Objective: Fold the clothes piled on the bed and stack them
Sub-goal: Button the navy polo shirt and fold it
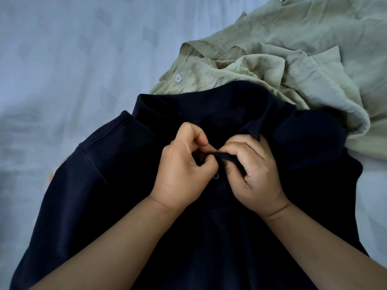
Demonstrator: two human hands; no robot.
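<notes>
Matt navy knit polo (104, 195); crinkled olive shirt (293, 38).

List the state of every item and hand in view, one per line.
Navy polo: spread front-up on the bed, unfolded, collar raised.
Polo placket: pinched by both hands.
Lower button: visible below the fingers.
Green shirt: crumpled, unfolded, partly under the polo.
Left hand: pinching the placket.
Right hand: pinching the placket.
Bedsheet: wrinkled.

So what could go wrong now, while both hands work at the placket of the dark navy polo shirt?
The left hand and right hand pinch the dark navy polo shirt near its button; pulling may bunch the front. Its collar overlaps the crumpled olive-green button shirt, which might drag along.
</notes>
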